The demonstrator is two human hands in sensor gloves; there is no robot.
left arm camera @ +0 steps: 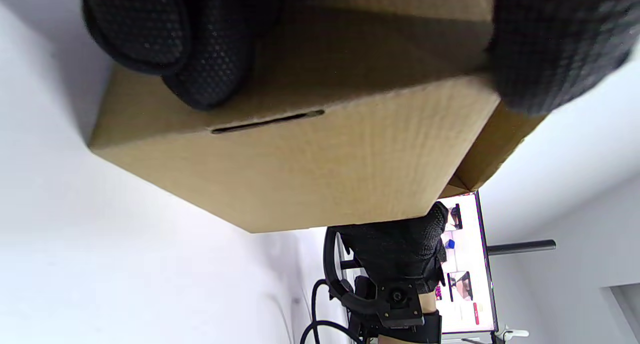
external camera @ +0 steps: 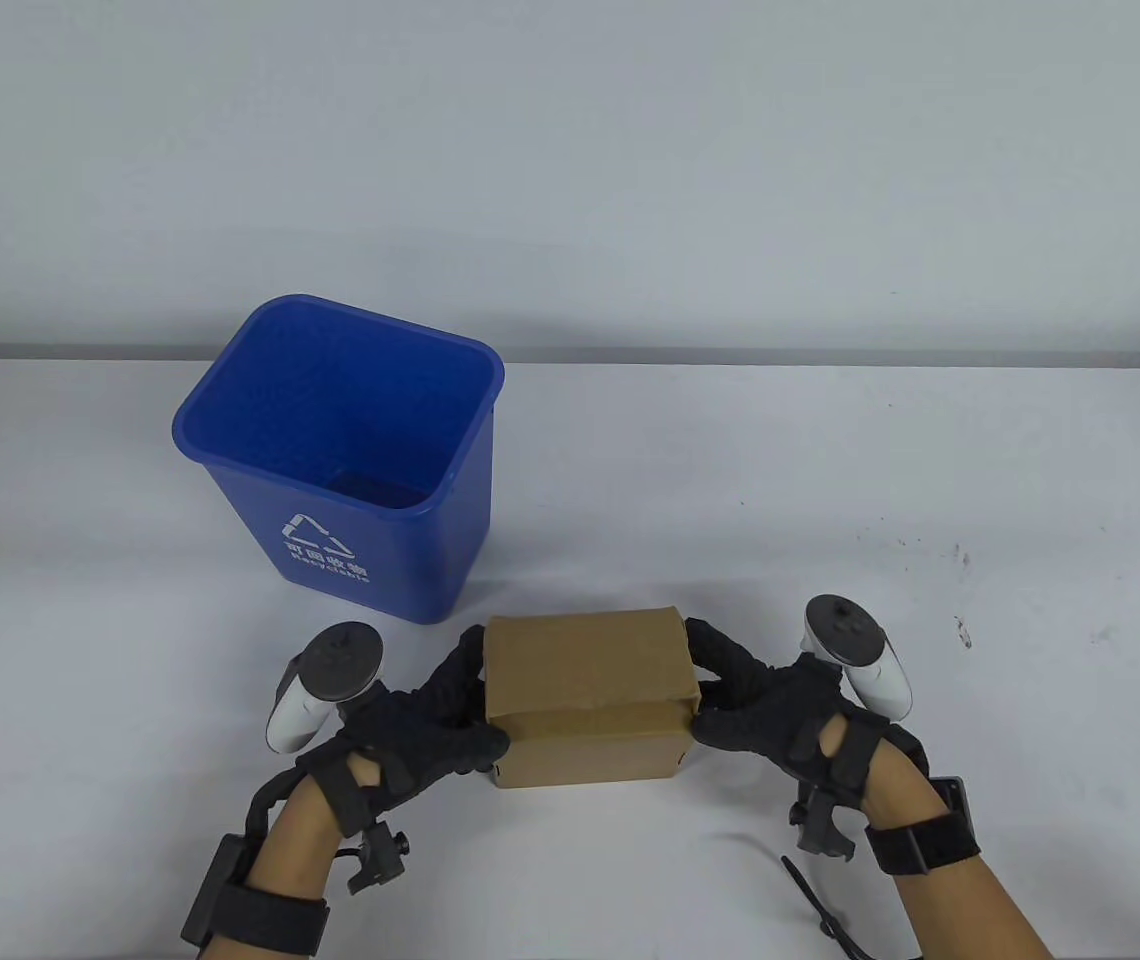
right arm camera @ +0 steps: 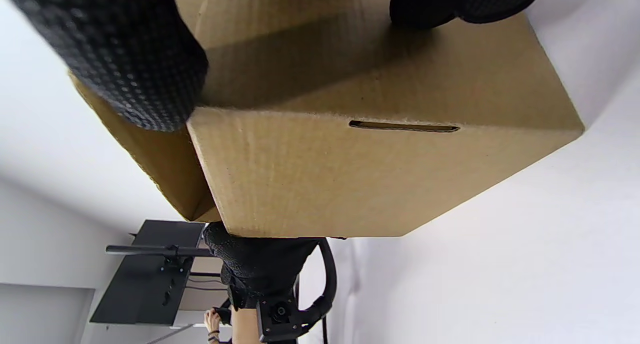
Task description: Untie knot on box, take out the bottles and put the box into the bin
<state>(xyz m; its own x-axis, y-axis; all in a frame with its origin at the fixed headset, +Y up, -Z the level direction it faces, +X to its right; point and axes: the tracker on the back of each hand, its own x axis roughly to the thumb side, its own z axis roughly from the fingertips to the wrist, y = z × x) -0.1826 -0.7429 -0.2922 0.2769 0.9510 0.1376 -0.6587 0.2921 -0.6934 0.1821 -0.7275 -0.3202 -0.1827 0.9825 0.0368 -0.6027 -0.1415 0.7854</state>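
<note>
Bin (external camera: 400,545) front: white recycling triangle, a line of Chinese characters too small to make out, then "Recyclable" underneath, kinda blurry
Box (external camera: 580,665): plain cardboard, no print
Monitor (left arm camera: 462,264): on, nothing legible

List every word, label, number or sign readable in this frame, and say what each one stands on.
Recycling triangle of arrows, white: on the front wall of the blue bin.
A row of Chinese characters under the triangle: too small to read surely.
"Recyclable" below them: small and slanted, read with some doubt.
Cardboard box: no print visible in any view.
Monitor in the left wrist view: images on screen, no legible text.
</note>
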